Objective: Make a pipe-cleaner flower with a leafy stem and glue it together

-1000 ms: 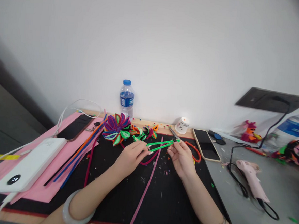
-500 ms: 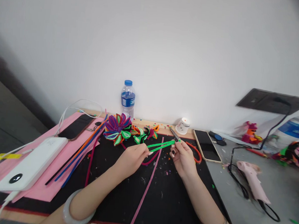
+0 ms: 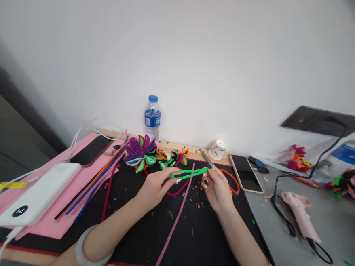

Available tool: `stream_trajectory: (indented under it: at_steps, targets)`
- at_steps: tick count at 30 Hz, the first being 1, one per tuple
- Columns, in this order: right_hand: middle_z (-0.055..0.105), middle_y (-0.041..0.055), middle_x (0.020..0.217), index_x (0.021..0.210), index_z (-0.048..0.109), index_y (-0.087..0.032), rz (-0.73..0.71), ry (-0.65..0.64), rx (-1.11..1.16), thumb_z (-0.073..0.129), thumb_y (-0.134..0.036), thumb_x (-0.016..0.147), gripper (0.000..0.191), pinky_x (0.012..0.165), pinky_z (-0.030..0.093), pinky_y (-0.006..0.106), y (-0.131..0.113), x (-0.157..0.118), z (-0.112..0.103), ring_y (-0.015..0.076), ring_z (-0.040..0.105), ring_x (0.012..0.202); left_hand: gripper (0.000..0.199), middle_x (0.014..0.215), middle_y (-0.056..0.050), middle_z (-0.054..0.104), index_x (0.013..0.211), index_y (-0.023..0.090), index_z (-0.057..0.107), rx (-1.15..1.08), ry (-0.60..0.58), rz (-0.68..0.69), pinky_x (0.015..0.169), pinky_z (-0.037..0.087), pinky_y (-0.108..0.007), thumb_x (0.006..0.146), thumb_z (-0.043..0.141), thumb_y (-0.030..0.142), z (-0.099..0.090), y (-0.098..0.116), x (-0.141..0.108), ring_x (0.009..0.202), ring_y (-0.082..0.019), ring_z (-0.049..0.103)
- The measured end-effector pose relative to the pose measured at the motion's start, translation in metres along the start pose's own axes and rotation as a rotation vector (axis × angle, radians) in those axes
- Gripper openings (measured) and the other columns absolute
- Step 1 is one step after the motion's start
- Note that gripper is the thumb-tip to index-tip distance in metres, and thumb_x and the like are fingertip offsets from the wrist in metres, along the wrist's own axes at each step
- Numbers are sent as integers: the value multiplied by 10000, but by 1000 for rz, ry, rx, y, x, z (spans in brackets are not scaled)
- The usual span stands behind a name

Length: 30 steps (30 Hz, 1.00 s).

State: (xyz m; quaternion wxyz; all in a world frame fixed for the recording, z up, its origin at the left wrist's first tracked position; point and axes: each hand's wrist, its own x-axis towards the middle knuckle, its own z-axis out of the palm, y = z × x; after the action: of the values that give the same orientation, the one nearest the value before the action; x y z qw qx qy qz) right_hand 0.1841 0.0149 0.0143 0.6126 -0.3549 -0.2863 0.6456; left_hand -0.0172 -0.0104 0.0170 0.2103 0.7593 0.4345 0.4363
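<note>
crosswise, green loop (image 3: pixel 199 172), bend leftward at left hand (image 3: pixel 155 186), fingertips apart; right hand (image 3: pixel 218 189) clamped on it

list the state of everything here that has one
left hand, fingers at the green strip's bend
right hand, pinching green strip
green strip, bent into a loop
water bottle, upright, capped
power bank, display lit, cable attached
left phone, face up, screen dark
right phone, face up, screen dark
glue gun, lying down
paper cup, upside down
</note>
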Motion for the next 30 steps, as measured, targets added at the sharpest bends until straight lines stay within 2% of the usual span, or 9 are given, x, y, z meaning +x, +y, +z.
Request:
stream_trajectory:
  at_steps: [8,14,18,23,26,30]
  targets:
    - [552,-37,562,655,522,-176,7,0,1,685,-228,665,171,386,357,152,-1,-1,2,56,449,448,172,822,-26,684,968,165,581,9,51,26,703,462,-193,834,473,180,3,-3,-1,732,-114,636]
    - [554,-36,559,654,527,-175,0,3,-7,690,-219,656,169,381,356,148,-2,-2,4,54,446,442,166,768,-28,678,902,162,606,7,89,27,690,453,-197,831,456,159,3,-3,-1,718,-118,629]
    - [557,-32,554,652,531,-170,-2,5,-3,687,-215,661,163,380,362,147,-2,-2,4,53,449,439,163,741,-23,679,921,168,604,-113,102,-104,690,448,-211,821,477,193,4,0,0,701,-126,630]
    - [565,-30,541,638,530,-166,9,3,5,699,-218,646,177,375,368,148,-3,-3,5,55,460,431,142,622,3,646,876,155,577,-496,152,-342,678,458,-228,780,547,256,4,4,4,627,-122,614]
    - [579,-23,544,658,537,-167,39,-30,-17,695,-236,655,173,379,383,154,-1,-3,5,63,480,434,163,577,24,601,849,148,581,-655,209,-430,619,461,-208,750,583,278,5,4,8,567,-97,571]
    - [613,-1,582,708,549,-160,111,-86,-113,686,-254,669,171,411,417,157,1,-3,4,67,508,454,197,563,27,584,837,141,593,-740,311,-506,601,469,-207,732,604,306,6,-2,10,556,-88,550]
